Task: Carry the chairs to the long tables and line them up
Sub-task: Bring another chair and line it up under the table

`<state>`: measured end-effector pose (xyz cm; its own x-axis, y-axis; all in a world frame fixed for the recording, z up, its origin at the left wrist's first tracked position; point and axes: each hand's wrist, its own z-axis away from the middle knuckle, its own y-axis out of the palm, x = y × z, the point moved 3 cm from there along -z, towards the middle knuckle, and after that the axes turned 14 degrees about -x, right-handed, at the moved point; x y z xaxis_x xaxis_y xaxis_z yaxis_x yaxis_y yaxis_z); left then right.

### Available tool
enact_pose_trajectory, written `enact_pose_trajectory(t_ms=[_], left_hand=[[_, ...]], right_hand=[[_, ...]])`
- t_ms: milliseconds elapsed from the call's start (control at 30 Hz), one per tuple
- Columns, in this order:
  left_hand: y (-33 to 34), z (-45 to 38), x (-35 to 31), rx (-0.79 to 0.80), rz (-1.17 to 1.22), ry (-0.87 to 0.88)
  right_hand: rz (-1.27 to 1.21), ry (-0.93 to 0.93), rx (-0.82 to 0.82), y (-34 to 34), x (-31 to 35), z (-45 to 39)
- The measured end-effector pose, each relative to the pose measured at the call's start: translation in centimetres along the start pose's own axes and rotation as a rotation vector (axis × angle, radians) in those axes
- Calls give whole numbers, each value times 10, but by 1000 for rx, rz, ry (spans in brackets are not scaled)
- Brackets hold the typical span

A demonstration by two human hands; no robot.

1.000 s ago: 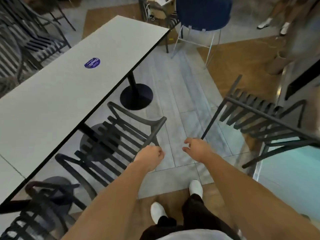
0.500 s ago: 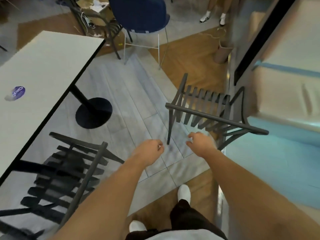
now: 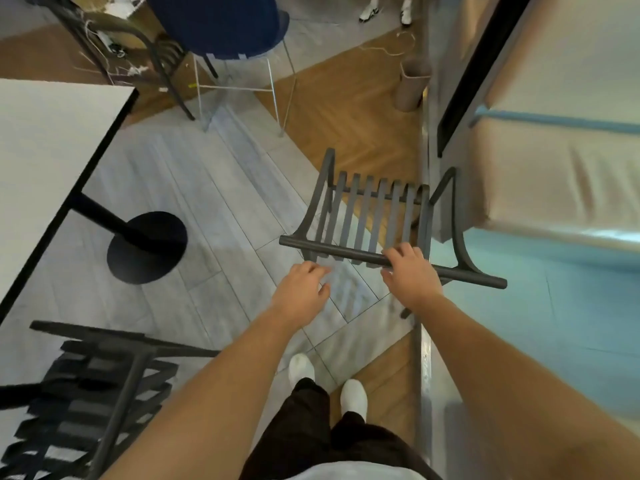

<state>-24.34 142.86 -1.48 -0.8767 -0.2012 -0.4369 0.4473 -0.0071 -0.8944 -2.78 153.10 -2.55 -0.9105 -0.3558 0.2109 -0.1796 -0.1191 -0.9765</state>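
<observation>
The right hand (image 3: pixel 410 273) curls over the top rail of a slatted grey chair (image 3: pixel 375 216) standing on the floor beside a cushioned bench (image 3: pixel 554 188). The left hand (image 3: pixel 302 289) hovers just short of that rail, fingers loose, holding nothing. Another chair (image 3: pixel 93 386) sits at the tabletop's (image 3: pixel 45 150) near edge.

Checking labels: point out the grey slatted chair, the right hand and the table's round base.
grey slatted chair (image 3: pixel 367 216), head view, seat slat
right hand (image 3: pixel 412 275), head view, back of hand
round base (image 3: pixel 147 247), head view, disc top
</observation>
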Motion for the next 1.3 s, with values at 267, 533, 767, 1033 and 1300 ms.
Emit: enact_pose_trajectory(t_ms=[267, 533, 767, 1033, 1300], left_hand=[[6, -77, 2, 59, -54, 186], [29, -125, 12, 305, -120, 238], [58, -140, -4, 369, -236, 244], [71, -151, -20, 345, -535, 111], [69, -142, -18, 296, -570, 58]], right_hand=[[15, 217, 204, 15, -35, -26], [39, 293, 262, 31, -50, -36], [60, 266, 339, 43, -67, -50], [137, 137, 418, 50, -75, -61], [149, 33, 390, 52, -69, -62]])
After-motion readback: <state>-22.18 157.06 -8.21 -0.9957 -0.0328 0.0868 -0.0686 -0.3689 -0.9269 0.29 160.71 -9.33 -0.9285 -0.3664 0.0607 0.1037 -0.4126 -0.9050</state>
